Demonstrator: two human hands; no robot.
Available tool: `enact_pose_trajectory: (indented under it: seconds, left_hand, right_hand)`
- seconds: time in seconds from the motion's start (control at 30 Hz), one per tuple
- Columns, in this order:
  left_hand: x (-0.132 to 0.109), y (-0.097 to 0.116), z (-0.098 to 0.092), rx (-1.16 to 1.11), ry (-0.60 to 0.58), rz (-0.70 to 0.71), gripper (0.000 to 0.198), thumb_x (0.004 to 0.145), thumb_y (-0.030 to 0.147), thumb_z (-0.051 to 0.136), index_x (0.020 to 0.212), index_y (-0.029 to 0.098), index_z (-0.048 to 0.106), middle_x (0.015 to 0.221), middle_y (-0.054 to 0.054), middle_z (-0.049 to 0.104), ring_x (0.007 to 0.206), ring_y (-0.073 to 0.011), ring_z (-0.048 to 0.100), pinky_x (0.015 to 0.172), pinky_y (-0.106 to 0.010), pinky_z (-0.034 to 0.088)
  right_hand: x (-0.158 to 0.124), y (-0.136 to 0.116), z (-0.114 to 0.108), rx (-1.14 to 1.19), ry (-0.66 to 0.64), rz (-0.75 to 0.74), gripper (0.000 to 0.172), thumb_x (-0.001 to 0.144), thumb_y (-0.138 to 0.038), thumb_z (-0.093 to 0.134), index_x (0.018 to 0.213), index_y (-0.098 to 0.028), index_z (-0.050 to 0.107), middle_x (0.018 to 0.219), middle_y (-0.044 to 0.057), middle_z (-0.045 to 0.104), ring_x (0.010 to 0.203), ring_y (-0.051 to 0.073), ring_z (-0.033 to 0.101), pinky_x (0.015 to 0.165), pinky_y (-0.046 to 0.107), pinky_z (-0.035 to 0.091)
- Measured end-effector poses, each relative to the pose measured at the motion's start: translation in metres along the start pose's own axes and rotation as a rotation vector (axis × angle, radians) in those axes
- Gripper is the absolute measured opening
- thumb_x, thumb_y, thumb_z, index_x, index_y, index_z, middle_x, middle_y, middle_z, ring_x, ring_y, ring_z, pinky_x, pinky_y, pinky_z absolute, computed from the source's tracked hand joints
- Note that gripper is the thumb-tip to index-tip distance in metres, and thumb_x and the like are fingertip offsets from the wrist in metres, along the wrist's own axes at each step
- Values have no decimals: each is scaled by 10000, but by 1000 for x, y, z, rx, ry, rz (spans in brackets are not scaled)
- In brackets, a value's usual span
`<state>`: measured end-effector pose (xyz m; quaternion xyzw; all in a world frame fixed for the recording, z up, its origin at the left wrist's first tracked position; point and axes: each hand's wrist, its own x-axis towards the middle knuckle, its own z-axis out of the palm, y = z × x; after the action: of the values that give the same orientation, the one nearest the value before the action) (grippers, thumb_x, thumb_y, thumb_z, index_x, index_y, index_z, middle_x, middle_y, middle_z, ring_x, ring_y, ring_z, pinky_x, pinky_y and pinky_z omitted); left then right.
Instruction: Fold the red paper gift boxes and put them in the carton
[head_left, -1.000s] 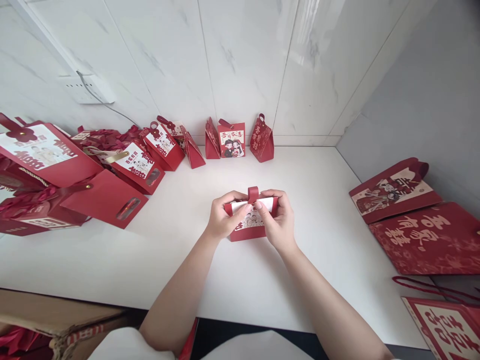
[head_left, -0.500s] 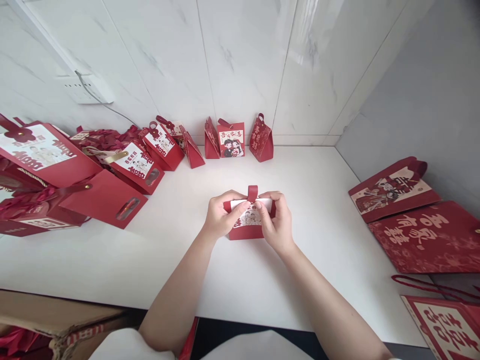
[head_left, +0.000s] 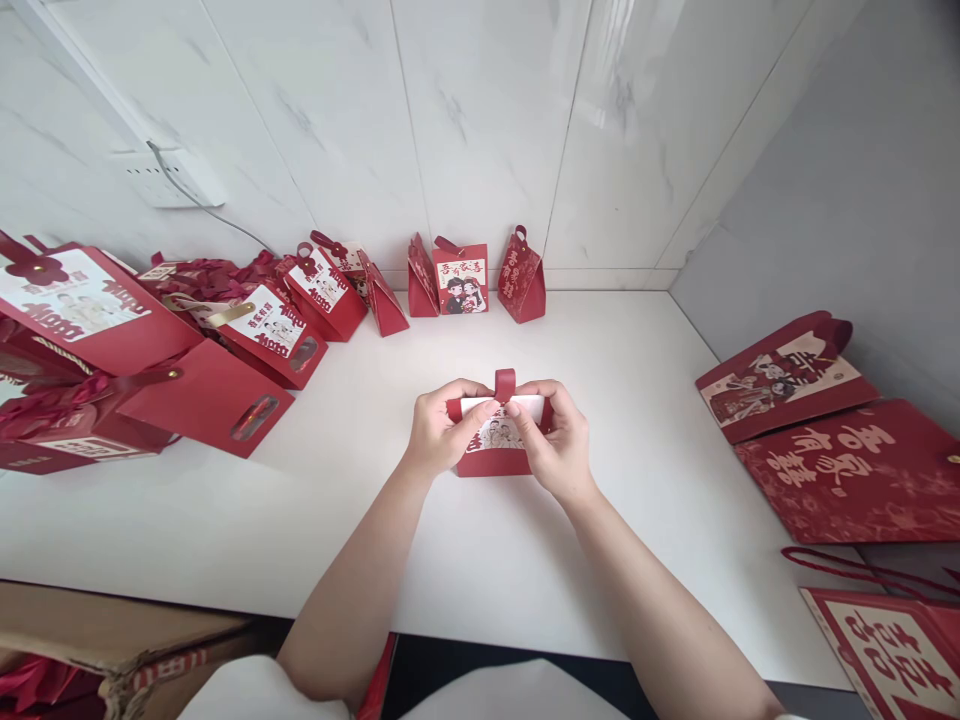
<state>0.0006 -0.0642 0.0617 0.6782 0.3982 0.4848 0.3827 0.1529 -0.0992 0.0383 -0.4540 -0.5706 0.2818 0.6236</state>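
A small red gift box (head_left: 493, 463) with a white illustrated panel stands on the white table (head_left: 360, 520) in front of me. A dark red ribbon loop (head_left: 505, 383) sticks up from its top edge. My left hand (head_left: 444, 428) grips the box's upper left side, thumb pressed on the front near the loop's base. On the upper right side my right hand (head_left: 555, 438) holds it the same way, its thumb close to the other thumb. Behind the box, the remaining fingers are mostly hidden. Both thumbs cover the spot where the loop meets the box.
Several red gift boxes (head_left: 270, 335) crowd the left side. Smaller ones, including a box with a cartoon couple (head_left: 460, 280), line the tiled wall. Larger red bags (head_left: 855, 470) lean at the right. A cardboard carton (head_left: 112, 625) sits below the table's front left edge.
My right thumb has shifted very slightly left at the base of the loop. Both hands keep their grip, and the box stays in place.
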Motion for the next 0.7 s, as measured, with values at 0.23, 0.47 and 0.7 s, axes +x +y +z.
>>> enact_pose_trajectory:
  seconds: [0.23,0.47,0.7]
  left_hand:
    - [1,-3,0,2,18,4,227,749,372,714,816,156,687,756,-42,692,683,-160,641,603,-247,499]
    - [4,-29,16,5,181,-13,360,830,462,610,1067,196,563,937,-52,685,814,-162,655,704,-251,507]
    - [16,-69,14,-19,129,-216,463,905,557,421,1148,192,569,1074,-93,674,922,-187,649,785,-296,523]
  right_hand:
    - [0,-1,-1,-13,-32,-13,162,911,-349,553,1012,-222,549,933,37,612,784,161,595,648,288,500]
    - [2,26,2,44,55,86,487,883,-424,579,1302,-237,417,1099,70,608,905,188,621,758,327,530]
    - [14,70,3,11,-52,304,546,886,-528,543,1340,-235,460,1331,83,541,1180,242,543,973,400,461]
